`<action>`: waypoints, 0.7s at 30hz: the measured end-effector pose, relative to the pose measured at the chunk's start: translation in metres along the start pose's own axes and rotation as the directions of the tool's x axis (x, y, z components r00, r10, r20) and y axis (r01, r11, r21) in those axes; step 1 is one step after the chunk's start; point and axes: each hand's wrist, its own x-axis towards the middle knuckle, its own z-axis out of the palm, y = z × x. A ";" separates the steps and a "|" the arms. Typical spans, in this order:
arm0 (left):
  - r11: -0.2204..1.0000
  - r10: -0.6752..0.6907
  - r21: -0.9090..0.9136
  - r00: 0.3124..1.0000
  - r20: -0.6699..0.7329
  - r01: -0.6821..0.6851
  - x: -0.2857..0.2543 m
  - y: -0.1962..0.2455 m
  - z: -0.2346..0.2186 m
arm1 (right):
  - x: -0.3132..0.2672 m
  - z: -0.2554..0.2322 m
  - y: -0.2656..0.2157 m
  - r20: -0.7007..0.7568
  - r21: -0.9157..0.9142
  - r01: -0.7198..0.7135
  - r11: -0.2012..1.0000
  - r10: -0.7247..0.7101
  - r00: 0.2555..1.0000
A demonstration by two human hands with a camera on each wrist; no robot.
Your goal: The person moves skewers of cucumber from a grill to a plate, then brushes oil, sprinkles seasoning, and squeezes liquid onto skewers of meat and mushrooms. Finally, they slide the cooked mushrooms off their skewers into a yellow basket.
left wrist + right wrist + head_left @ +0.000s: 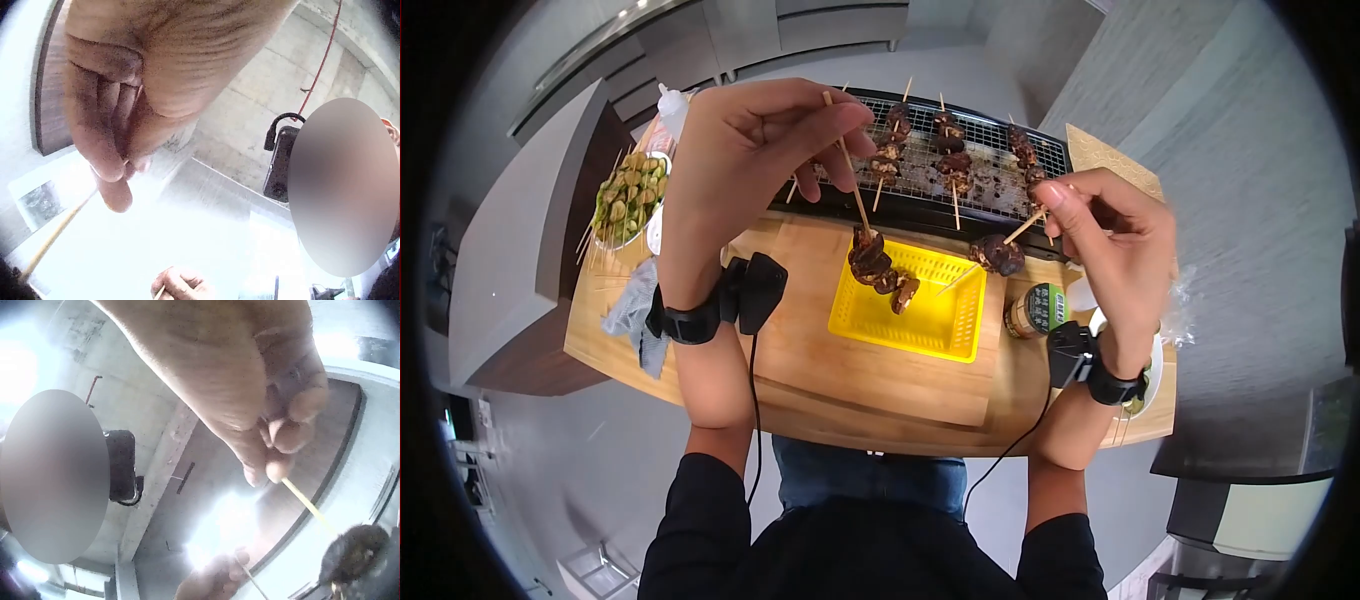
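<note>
My left hand [735, 150] pinches the top of a wooden skewer [850, 180] between thumb and fingers. Dark browned, mushroom-like chunks [868, 258] are threaded on its lower part, which hangs over a yellow slotted plastic basket [903, 350]. On the right, my right hand [1115, 240] pinches a second skewer [1027, 224] by its end. Its dark chunks [998, 256] are bunched along the stick, and the pointed tip reaches over the basket's right side. In the right wrist view, this skewer's food [353, 553] appears below the fingertips.
Behind the basket, a black grill [990, 215] with wire mesh carries several browned skewers. A spice jar [1035, 310] stands right of the basket. At left are a plate of green vegetable skewers [630, 200], a white squeeze bottle [671, 108] and a grey cloth [640, 310].
</note>
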 end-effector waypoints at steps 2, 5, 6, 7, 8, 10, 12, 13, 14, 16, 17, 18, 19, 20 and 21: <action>0.999 0.022 -0.033 0.999 -0.045 -0.024 -0.001 0.003 0.002 | 0.003 0.007 0.007 0.052 -0.003 0.002 1.000 -0.002 0.999; 0.996 0.076 -0.044 0.985 -0.156 -0.084 -0.005 0.009 0.000 | 0.006 0.011 0.013 0.099 0.001 0.000 1.000 0.000 0.995; 0.993 0.109 -0.022 0.969 -0.224 -0.117 -0.006 0.011 -0.001 | 0.006 0.010 0.011 0.060 0.029 -0.007 1.000 0.005 0.998; 0.993 0.107 -0.022 0.968 -0.225 -0.115 -0.006 0.011 -0.002 | 0.005 0.010 0.009 0.026 0.059 -0.018 0.998 0.017 1.000; 0.994 0.100 -0.028 0.975 -0.200 -0.108 -0.008 0.010 -0.002 | 0.003 0.008 0.007 0.032 0.059 -0.019 0.998 0.018 0.999; 0.993 0.102 -0.035 0.979 -0.174 -0.110 -0.007 0.008 -0.003 | 0.002 0.002 0.001 0.007 0.134 -0.096 0.986 0.096 0.995; 0.999 0.026 -0.031 0.997 -0.072 -0.028 -0.001 0.002 0.001 | 0.003 -0.007 0.001 -0.043 0.161 -0.073 0.984 0.081 0.996; 0.998 0.039 -0.051 0.998 -0.054 -0.042 0.000 0.000 0.003 | 0.002 -0.014 0.002 -0.087 0.189 -0.052 0.981 0.069 0.994; 0.998 -0.010 -0.064 0.999 -0.040 0.007 -0.001 -0.001 0.005 | 0.002 -0.021 0.004 -0.121 0.217 -0.027 0.976 0.055 0.991; 0.995 -0.088 -0.041 0.996 -0.015 0.088 0.001 -0.002 0.005 | 0.003 -0.039 0.010 -0.190 0.208 -0.036 0.978 0.077 0.979; 0.996 -0.066 -0.057 0.998 0.001 0.066 0.003 -0.004 0.004 | 0.006 -0.048 0.013 -0.224 0.226 -0.044 0.973 0.096 0.970; 0.995 -0.078 -0.064 0.997 0.006 0.078 0.004 -0.007 0.004 | 0.008 -0.059 0.017 -0.237 0.185 -0.026 0.982 0.071 0.969; 0.993 -0.095 -0.068 0.995 0.011 0.096 0.004 -0.010 0.004 | 0.012 -0.073 0.021 -0.254 0.171 -0.027 0.985 0.071 0.965; 0.995 -0.092 -0.043 0.996 0.018 0.093 0.005 -0.010 0.006 | 0.019 -0.089 0.024 -0.305 0.139 -0.027 0.990 0.069 0.950; 0.995 -0.083 -0.050 0.996 0.033 0.085 0.006 -0.013 0.007 | 0.026 -0.107 0.029 -0.355 0.109 -0.029 0.994 0.066 0.933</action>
